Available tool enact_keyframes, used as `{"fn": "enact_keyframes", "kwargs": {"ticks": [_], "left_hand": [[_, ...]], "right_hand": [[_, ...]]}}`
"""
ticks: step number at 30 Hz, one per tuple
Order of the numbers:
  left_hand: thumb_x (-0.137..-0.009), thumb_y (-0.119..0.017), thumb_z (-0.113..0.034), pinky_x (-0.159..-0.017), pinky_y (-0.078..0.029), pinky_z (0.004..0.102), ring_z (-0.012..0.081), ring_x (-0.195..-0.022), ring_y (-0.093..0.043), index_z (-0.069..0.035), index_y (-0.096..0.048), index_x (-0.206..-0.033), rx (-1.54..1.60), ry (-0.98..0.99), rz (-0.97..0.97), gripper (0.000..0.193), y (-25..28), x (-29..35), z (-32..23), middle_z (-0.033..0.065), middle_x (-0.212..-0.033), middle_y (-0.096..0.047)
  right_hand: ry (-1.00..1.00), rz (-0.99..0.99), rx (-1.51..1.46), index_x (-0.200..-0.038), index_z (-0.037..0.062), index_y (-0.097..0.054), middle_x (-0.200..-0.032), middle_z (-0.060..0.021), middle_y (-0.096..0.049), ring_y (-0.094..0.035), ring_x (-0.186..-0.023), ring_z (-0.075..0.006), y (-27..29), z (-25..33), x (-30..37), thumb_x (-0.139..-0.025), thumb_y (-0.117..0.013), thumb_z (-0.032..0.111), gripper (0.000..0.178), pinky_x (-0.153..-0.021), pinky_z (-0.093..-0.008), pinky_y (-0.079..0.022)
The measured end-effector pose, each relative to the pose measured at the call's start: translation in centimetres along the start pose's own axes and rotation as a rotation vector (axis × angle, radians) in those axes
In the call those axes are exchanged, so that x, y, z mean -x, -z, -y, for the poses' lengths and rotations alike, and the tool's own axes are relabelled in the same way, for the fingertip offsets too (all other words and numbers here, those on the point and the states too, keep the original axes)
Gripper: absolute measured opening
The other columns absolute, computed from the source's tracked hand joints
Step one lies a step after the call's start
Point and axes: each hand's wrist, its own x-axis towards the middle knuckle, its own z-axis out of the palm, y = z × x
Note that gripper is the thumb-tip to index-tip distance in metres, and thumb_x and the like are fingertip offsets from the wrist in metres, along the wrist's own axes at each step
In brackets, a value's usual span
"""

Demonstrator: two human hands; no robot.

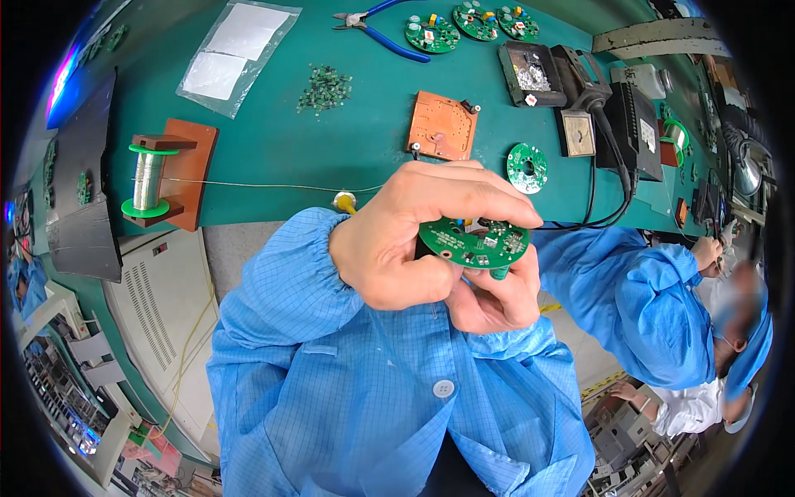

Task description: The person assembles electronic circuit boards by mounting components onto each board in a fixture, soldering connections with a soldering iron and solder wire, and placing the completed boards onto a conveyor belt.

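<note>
A round green circuit board [464,253] is held in front of my chest, tilted, with small parts on its face. My left hand [397,236] wraps over it from the left, its fingers stretched across the far side and its thumb at the near edge. Below it, my right hand [501,302] has bent fingers closed on the board's near edge, beside a small green cylindrical part [499,272]. The thin solder wire [265,185] runs from a spool [149,182] toward my left hand; its end is hidden there.
An orange square fixture [443,126] and another round board [527,168] lie just beyond my hands. A soldering station [633,124] with cables stands at right. Blue-handled cutters [389,40], several boards, a pile of small green pieces [325,89] and a plastic bag [236,58] lie farther back. A co-worker sits right.
</note>
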Motion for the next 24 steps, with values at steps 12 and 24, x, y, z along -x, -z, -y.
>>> {"fn": "enact_keyframes", "kwargs": {"ticks": [12,24], "left_hand": [[-0.061,-0.058,-0.024,-0.085,-0.052,0.0417,0.0396,-0.097,-0.068,0.012,-0.064,-0.110,0.033,-0.035,-0.004,0.061,0.0,0.0,0.4,0.0300,-0.104,-0.067],[-0.101,-0.043,-0.040,-0.089,-0.048,0.0411,0.0362,-0.103,-0.061,0.009,-0.059,-0.118,-0.359,-0.061,-0.609,0.055,-6.5,3.0,3.0,0.0261,-0.117,-0.061]], "right_hand": [[0.012,0.023,0.015,-0.098,-0.0002,-0.064,-0.099,-0.0171,-0.064,-0.066,-0.089,-0.0293,0.2,-0.4,0.3,-0.061,-0.085,-0.007,0.043,-0.076,-0.0356,-0.055],[-0.476,-0.138,-0.584,-0.123,0.0062,-0.045,-0.145,-0.0231,-0.035,-0.046,-0.128,-0.0276,-0.7,-1.9,3.2,-0.077,-0.083,0.039,0.069,-0.103,-0.0385,-0.042]]}}
